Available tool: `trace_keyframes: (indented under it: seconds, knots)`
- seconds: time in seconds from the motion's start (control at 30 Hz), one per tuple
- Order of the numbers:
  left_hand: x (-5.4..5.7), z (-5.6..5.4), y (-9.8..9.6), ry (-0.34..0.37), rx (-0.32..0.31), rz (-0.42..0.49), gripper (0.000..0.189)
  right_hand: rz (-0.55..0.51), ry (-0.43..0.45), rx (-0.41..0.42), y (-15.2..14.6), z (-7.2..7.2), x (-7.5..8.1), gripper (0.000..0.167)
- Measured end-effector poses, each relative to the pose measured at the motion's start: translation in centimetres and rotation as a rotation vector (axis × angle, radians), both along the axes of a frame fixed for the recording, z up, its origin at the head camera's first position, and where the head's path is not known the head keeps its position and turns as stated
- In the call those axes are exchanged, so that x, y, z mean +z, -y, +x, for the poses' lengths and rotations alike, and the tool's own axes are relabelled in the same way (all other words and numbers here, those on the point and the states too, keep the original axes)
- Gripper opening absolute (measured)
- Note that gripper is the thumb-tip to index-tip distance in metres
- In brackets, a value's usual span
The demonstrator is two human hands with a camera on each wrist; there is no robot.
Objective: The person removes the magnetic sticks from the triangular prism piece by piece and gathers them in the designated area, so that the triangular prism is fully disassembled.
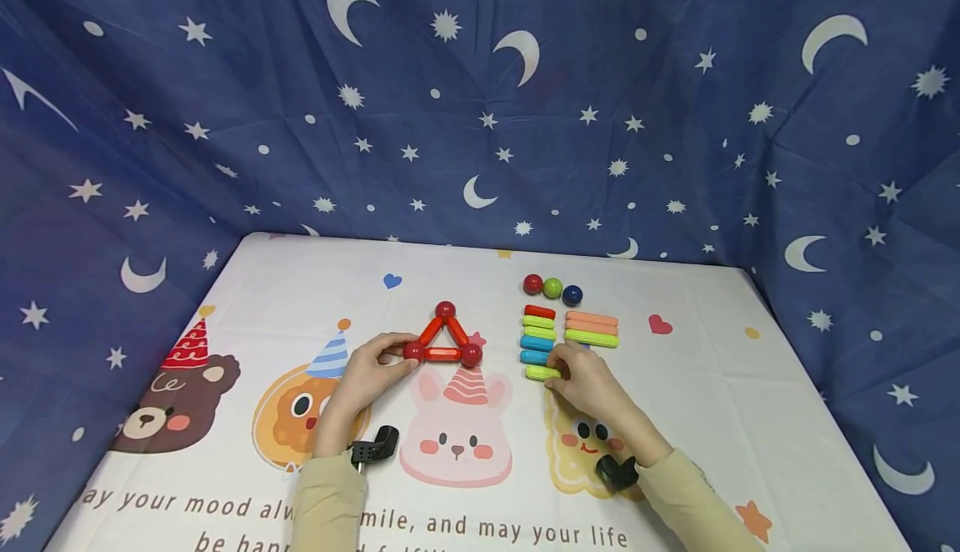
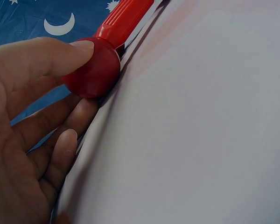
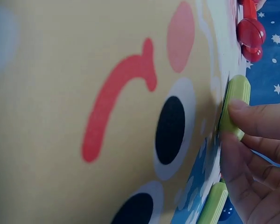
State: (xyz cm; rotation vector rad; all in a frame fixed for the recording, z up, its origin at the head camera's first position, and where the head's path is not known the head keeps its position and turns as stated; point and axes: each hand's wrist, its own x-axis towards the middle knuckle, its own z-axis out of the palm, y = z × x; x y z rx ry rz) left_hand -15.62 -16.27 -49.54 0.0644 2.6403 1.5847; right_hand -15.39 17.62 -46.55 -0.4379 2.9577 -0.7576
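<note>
Hands (image 1: 371, 374) (image 1: 591, 381) on red ball (image 1: 413, 353), green rod (image 1: 538, 373)

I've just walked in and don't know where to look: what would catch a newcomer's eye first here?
Probably the red triangle on the white table, its left corner ball pinched by the left hand. Next, further right, the right hand pinches a green stick at the near end of a column of coloured sticks. Behind it all hangs a starry blue curtain.
</note>
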Motion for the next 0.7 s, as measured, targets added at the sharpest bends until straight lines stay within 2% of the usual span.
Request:
trace_keyframes:
  seconds: [0.3, 0.5, 0.7]
  knots:
    - [0.04, 0.07, -0.09, 0.007, 0.004, 0.0, 0.035, 0.013, -0.032, -0.065, 0.3, -0.23, -0.1, 0.024]
    - [0.03, 0.09, -0.16, 0.021, 0.009, 0.002, 0.037, 0.045, -0.017, -0.108, 0.49, 0.01, 0.06, 0.024]
    - [0.17, -0.01, -0.23, 0.005, -0.005, 0.005, 0.041, 0.02, -0.033, -0.102, 0.84, 0.06, 0.44, 0.024]
